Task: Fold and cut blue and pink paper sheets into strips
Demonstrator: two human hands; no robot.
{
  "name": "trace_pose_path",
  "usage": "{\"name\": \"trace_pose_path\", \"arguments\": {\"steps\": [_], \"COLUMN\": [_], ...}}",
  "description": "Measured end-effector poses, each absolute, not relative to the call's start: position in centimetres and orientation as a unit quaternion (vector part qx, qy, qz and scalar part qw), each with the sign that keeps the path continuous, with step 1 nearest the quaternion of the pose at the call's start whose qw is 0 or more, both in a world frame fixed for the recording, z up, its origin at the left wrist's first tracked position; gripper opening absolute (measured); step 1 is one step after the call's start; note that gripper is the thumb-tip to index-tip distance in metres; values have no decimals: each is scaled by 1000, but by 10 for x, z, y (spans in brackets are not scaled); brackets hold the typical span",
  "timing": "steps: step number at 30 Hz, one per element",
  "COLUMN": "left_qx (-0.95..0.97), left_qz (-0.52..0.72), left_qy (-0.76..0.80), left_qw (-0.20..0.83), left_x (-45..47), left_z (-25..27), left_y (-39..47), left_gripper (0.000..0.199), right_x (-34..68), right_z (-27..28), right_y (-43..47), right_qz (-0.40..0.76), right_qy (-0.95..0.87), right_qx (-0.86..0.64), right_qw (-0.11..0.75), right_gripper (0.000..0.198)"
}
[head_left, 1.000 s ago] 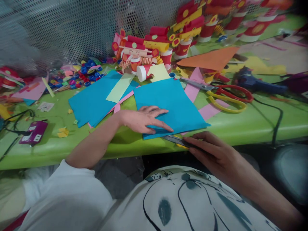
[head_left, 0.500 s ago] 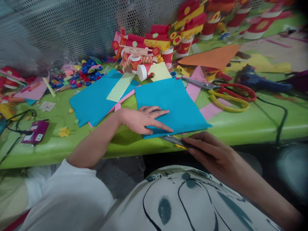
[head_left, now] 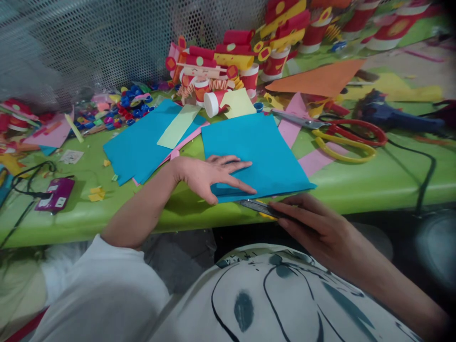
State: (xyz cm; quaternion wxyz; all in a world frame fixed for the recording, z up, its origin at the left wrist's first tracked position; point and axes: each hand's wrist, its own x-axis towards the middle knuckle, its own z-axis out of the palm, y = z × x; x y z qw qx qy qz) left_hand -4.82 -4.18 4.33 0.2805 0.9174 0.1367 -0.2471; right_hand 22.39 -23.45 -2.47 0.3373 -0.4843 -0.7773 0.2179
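Observation:
A sheet of blue paper [head_left: 249,142] lies near the front edge of the green table, with a folded strip along its near side. My left hand [head_left: 215,175] rests on it with fingers spread, the thumb at the sheet's near left corner. My right hand [head_left: 309,218] is closed around a utility knife [head_left: 260,207] with a grey blade end and some yellow on it. The knife's tip points left, at the near edge of the blue paper. Whether the blade touches the paper I cannot tell.
Large scissors [head_left: 342,135] with red and yellow handles lie right of the sheet. More blue paper [head_left: 142,142] with a pale green strip [head_left: 180,127] is at left. Red paper-cup figures [head_left: 203,71] stand behind. A blue glue gun [head_left: 395,111] and a purple box [head_left: 55,194] flank the work.
My left thumb has moved out toward the near left corner of the blue paper. The right hand and knife hold nearly the same place; the view has shifted slightly.

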Motion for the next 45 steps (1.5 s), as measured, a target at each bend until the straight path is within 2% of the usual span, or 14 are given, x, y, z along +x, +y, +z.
{"name": "trace_pose_path", "arguments": {"steps": [6, 28, 32, 38, 45], "left_qx": [914, 914, 911, 912, 910], "left_qz": [-238, -247, -250, -240, -206], "left_qy": [134, 122, 122, 143, 161], "left_qw": [301, 298, 305, 299, 323], "left_x": [-50, -50, -51, -48, -47], "left_z": [40, 41, 42, 41, 39], "left_y": [-38, -35, -35, -40, -43], "left_gripper": [89, 88, 83, 63, 61], "right_x": [216, 202, 203, 203, 202], "right_z": [-21, -30, -31, -29, -29], "right_y": [-233, -225, -226, -227, -227], "right_qz": [208, 163, 172, 187, 195], "right_qy": [-787, -817, -811, -804, -802], "right_qx": [-475, -431, -438, -449, -447], "right_qw": [336, 347, 349, 343, 344], "right_gripper": [30, 34, 35, 35, 35]}}
